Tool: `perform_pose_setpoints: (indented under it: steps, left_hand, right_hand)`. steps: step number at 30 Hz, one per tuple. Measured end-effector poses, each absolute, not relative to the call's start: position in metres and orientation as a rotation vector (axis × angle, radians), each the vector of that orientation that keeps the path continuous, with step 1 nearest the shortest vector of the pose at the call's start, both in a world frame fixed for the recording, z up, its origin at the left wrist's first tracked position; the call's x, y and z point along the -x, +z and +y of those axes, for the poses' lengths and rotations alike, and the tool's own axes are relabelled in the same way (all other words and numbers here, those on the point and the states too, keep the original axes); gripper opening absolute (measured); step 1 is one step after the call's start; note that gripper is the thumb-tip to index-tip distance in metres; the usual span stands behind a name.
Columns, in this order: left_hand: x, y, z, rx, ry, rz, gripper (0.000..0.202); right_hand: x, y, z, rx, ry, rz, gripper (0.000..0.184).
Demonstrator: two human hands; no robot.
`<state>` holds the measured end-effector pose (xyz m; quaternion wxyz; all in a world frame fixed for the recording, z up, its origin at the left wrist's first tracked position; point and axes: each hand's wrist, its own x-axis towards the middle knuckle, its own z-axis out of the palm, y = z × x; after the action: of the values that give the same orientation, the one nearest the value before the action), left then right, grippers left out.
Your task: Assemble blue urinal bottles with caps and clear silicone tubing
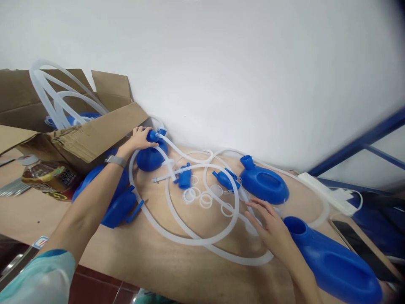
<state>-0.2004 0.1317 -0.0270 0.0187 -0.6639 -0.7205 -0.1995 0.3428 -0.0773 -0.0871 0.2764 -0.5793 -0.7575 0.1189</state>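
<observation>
My left hand, with a grey wristband, reaches to the back left. Its fingers curl over a blue connector with a clear hose on it, just above a round blue bottle. My right hand is open, its fingers apart over the table near small clear plastic pieces. A long translucent hose lies in loops between my hands. Inside the loops lie a small blue fitting, a blue spouted part and several clear rings. Blue handled bottles stand to the right; the nearest blue bottle is beside my right forearm.
An open cardboard box with hoses and blue parts stands at left. Near it are a drink bottle and a blue container with a handle. A white power strip and a dark phone lie right. A white wall rises behind.
</observation>
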Motion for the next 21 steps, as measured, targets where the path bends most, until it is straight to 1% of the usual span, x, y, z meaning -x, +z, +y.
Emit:
perform_pose_setpoints:
  steps: [6,11,14,18,21]
  left_hand:
    - [0.175,-0.039,0.124,2.055,-0.660,-2.078,0.066]
    - [0.140,-0.047,0.118,2.065,-0.904,-1.935,0.057]
    - [0.119,-0.054,0.117,2.151,-1.096,-1.901,0.057]
    - [0.092,-0.066,0.116,2.240,-1.223,-1.848,0.064]
    - [0.081,-0.076,0.113,2.286,-1.365,-1.808,0.065]
  right_hand:
    - [-0.363,-0.082,-0.085,1.624,0.460,-1.973,0.042]
    - [-0.339,-0.066,-0.075,1.500,0.512,-2.037,0.036]
    - [-0.313,-0.059,-0.058,1.363,0.516,-2.053,0.035]
    - [-0.258,-0.042,-0.008,1.153,0.492,-2.059,0.036]
    - [-0.202,-0.023,0.045,1.092,0.413,-2.165,0.043]
